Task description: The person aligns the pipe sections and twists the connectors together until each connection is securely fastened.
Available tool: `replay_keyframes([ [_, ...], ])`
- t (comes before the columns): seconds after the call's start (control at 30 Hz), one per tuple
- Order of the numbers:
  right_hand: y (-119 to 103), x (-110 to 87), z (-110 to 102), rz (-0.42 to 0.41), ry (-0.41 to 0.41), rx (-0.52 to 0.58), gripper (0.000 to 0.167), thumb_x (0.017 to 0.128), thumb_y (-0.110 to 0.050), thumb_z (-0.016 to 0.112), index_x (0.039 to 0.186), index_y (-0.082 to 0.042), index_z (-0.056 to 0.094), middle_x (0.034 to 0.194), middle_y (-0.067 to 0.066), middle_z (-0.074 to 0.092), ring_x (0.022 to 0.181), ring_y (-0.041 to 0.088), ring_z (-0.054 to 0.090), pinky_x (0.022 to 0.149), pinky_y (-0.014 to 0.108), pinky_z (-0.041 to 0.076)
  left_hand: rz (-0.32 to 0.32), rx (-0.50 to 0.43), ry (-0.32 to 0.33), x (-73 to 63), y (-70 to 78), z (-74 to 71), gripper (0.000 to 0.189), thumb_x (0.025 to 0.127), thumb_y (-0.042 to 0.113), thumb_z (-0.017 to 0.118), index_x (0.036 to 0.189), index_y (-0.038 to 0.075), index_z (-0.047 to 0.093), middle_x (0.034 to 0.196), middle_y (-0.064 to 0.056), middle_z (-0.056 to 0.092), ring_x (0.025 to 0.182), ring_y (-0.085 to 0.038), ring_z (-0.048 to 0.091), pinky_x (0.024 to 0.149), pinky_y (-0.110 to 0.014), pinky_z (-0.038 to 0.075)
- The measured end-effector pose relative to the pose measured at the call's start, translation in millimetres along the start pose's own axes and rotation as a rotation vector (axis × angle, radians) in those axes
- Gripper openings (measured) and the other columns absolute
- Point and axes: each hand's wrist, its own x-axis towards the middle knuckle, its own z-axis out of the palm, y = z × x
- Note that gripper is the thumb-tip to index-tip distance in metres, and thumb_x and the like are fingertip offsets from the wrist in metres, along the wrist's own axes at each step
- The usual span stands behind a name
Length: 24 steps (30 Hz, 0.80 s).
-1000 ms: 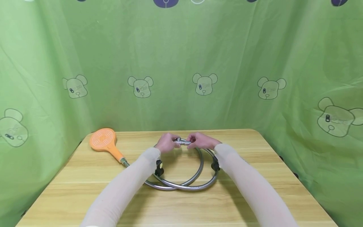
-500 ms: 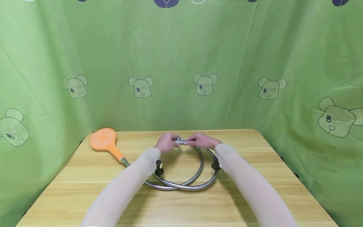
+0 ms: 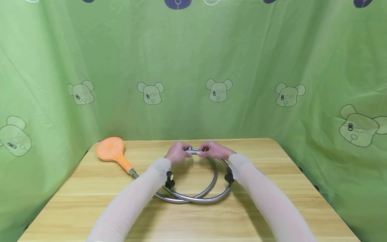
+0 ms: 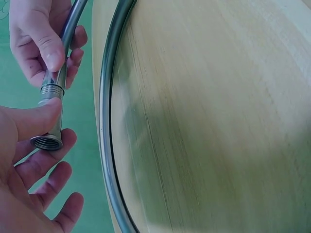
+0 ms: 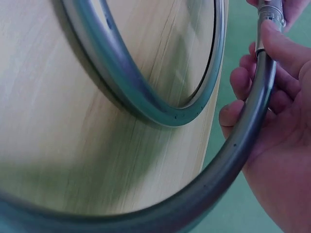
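Note:
Near the table's far edge, my left hand [image 3: 176, 153] pinches a silvery metal fitting [image 4: 57, 127] between thumb and fingers; its wide round opening shows inner threads. My right hand [image 3: 215, 150] grips the metal end nut [image 5: 260, 42] of a grey shower hose [image 5: 238, 141], thumb on one side and curled fingers on the other. Nut and fitting meet in line, with a few ring-like threads [image 4: 52, 90] visible between them. From the right hand the hose loops over the table to an orange shower head [image 3: 110, 149], lying face up at the far left.
The wooden table [image 3: 193, 225] has a rounded far right corner. A green curtain [image 3: 181, 117] with bear prints hangs behind it and on both sides. Hose coils lie below the hands, crossing near the middle. Black wrist cameras [image 3: 170, 179] sit close to the hose.
My right fingers and thumb straighten along the hose end half a second ago, then bend back round it now. The left hand, fitting and shower head stay in place.

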Motion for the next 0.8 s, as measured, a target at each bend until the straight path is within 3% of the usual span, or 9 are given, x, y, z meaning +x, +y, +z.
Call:
replay_keyframes([
  [0.27, 1.3, -0.4, -3.0, 0.018, -0.047, -0.020, 0.035, 0.102, -0.031, 0.059, 0.107, 0.001, 0.071, 0.096, 0.022, 0.065, 0.070, 0.012, 0.044, 0.063, 0.026, 0.038, -0.006, 0.008, 0.004, -0.5, 1.1, 1.3, 0.030, 0.087, 0.015, 0.077, 0.117, 0.017, 0.075, 0.097, -0.001, 0.072, 0.082, -0.017, 0.059, 0.076, -0.031, 0.049],
  [0.37, 0.1, 0.1, -2.2, 0.041, -0.042, 0.009, 0.034, 0.100, -0.034, 0.062, 0.107, -0.002, 0.071, 0.093, 0.019, 0.064, 0.070, 0.013, 0.044, 0.061, 0.026, 0.037, -0.007, 0.006, -0.002, -0.5, 0.9, 1.5, 0.032, 0.087, 0.015, 0.077, 0.119, 0.017, 0.074, 0.098, -0.001, 0.072, 0.083, -0.017, 0.059, 0.076, -0.031, 0.049],
  [0.6, -3.1, -1.8, 0.2, 0.009, 0.004, 0.054, 0.019, 0.091, -0.017, 0.074, 0.105, -0.005, 0.066, 0.096, 0.005, 0.063, 0.088, 0.018, 0.054, 0.078, 0.030, 0.046, -0.007, -0.004, -0.008, -0.9, 1.6, 0.9, 0.030, 0.088, 0.015, 0.076, 0.117, 0.017, 0.074, 0.096, -0.001, 0.071, 0.081, -0.017, 0.058, 0.075, -0.031, 0.049],
  [0.8, 1.5, -0.6, -2.3, 0.001, -0.024, -0.001, 0.025, 0.098, -0.025, 0.066, 0.109, -0.003, 0.071, 0.091, 0.009, 0.063, 0.076, 0.015, 0.048, 0.067, 0.028, 0.041, 0.005, 0.016, 0.006, -0.5, 1.6, 0.9, 0.029, 0.087, 0.014, 0.077, 0.116, 0.016, 0.075, 0.095, -0.001, 0.071, 0.080, -0.016, 0.058, 0.075, -0.031, 0.048],
])
